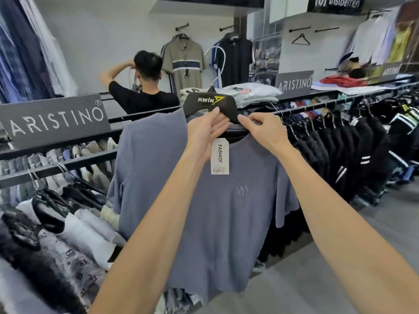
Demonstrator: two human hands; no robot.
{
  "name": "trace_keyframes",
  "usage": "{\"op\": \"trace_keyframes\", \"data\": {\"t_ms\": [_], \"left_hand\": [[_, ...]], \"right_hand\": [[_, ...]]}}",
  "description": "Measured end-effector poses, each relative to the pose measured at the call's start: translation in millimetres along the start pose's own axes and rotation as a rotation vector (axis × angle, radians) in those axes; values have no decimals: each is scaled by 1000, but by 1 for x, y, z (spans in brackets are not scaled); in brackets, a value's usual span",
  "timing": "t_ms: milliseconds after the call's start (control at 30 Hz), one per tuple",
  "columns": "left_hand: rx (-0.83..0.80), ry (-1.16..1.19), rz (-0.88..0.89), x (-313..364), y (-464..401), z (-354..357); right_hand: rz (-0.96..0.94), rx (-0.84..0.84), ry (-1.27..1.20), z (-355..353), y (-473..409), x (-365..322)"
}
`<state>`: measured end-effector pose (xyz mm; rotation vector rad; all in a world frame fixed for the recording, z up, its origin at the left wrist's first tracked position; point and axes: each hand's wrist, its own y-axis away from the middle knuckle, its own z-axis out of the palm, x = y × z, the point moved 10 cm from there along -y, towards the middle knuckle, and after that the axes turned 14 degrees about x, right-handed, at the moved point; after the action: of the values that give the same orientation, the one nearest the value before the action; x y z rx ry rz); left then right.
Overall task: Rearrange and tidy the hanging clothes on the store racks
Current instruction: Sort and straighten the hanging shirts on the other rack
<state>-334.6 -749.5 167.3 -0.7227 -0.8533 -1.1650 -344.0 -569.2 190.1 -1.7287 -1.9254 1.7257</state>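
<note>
Mid-frame, both my hands pinch the black hanger (209, 103): left hand (207, 132), right hand (260, 130). The grey tee (226, 211) is off the rail (317, 105); hooking it back probably comes next.

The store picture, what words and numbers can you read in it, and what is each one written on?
"KWIN" on the black plastic hanger.
"FASHION" on the white paper price tag hanging over the blue-grey T-shirt; its last letter is cut off, "P.04" is only partly clear, the rest too small.
"ARISTINO" on the grey rack sign at left.
"ARISTINO" on the small grey sign at right.
"insidermen" on the black ceiling sign, blurred.
</note>
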Motion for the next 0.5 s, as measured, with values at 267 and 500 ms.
{"op": "trace_keyframes", "data": {"t_ms": [267, 500], "left_hand": [[-62, 31, -21, -1, 5, 30], [-60, 30, -22, 8, 3, 41]], "right_hand": [[-60, 125, 144, -33, -15, 3], [-105, 168, 217, -49, -24, -11]]}}
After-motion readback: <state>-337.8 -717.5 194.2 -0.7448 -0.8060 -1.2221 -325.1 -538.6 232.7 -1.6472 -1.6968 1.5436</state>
